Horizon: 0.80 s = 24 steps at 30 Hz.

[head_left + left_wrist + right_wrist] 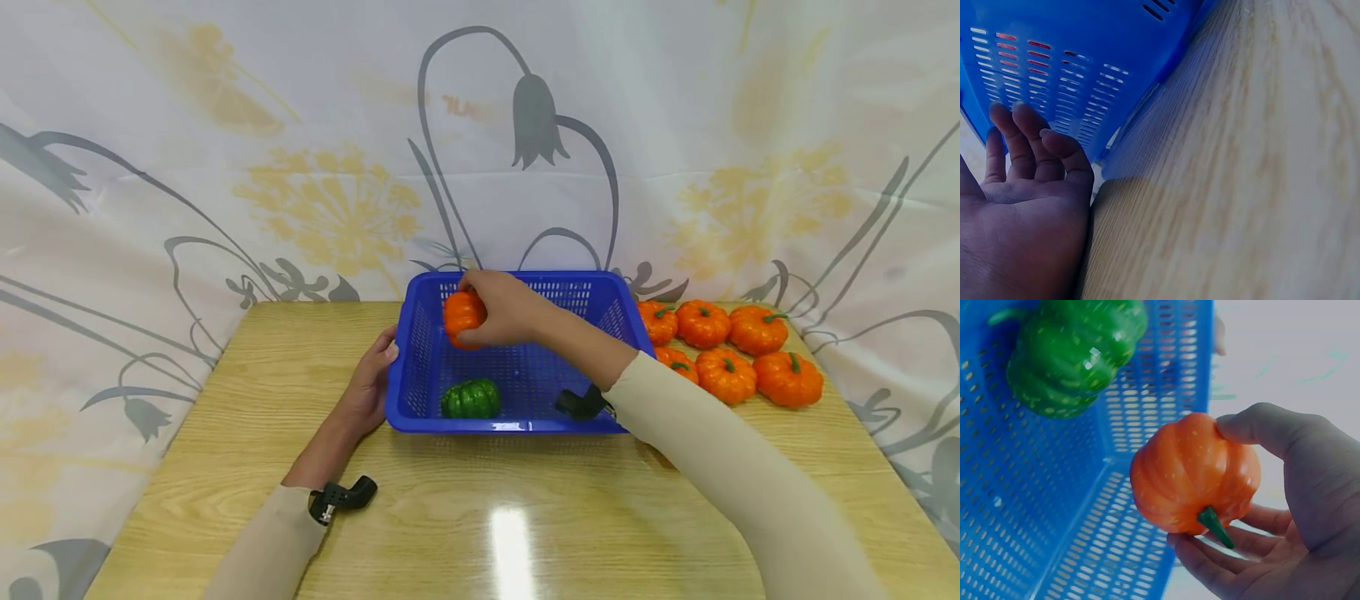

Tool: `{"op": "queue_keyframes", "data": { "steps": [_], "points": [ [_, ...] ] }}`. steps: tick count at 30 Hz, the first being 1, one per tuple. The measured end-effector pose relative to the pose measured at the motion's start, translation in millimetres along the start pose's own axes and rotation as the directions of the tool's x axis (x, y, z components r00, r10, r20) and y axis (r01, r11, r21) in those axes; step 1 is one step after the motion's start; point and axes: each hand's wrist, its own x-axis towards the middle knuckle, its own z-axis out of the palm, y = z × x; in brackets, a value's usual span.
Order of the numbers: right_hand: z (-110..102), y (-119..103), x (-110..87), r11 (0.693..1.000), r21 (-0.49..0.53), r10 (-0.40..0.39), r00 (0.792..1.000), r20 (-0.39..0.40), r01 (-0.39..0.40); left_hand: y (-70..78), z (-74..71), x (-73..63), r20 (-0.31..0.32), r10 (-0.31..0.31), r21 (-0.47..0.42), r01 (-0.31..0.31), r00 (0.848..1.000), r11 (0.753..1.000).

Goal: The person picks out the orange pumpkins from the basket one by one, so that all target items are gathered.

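Observation:
My right hand (504, 310) grips a small orange pumpkin (1191, 475) between thumb and fingers, over the left part of a blue plastic basket (517, 427). The pumpkin's green stem (1215, 526) points toward the palm in the right wrist view. Inside the basket, near its front left corner, lies a green pumpkin (471, 399). My left hand (369, 385) is at the basket's left side, with its loosely bent fingers (1029, 134) against the slotted outer wall.
Several orange pumpkins (726, 377) stand in two rows on the wooden table (442, 517), right of the basket. The right forearm crosses over the basket's right part and hides some of it. Behind the table hangs a flower-patterned cloth (337, 100).

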Motion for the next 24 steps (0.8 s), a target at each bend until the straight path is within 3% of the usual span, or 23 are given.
{"op": "queue_keyframes", "data": {
  "steps": [15,24],
  "points": [
    [-24.2,-15.6,-68.4,0.998,0.050,-0.040,0.996,-0.076,0.044,0.7,0.6,0.1,0.000,0.006,-0.007,-0.006,1.000,1.000],
    [-30.2,-11.0,-111.2,0.992,0.101,-0.051,0.982,-0.183,0.070,0.7,0.9,0.2,-0.007,0.005,-0.007,-0.005,1.000,1.000]
  ]
}}
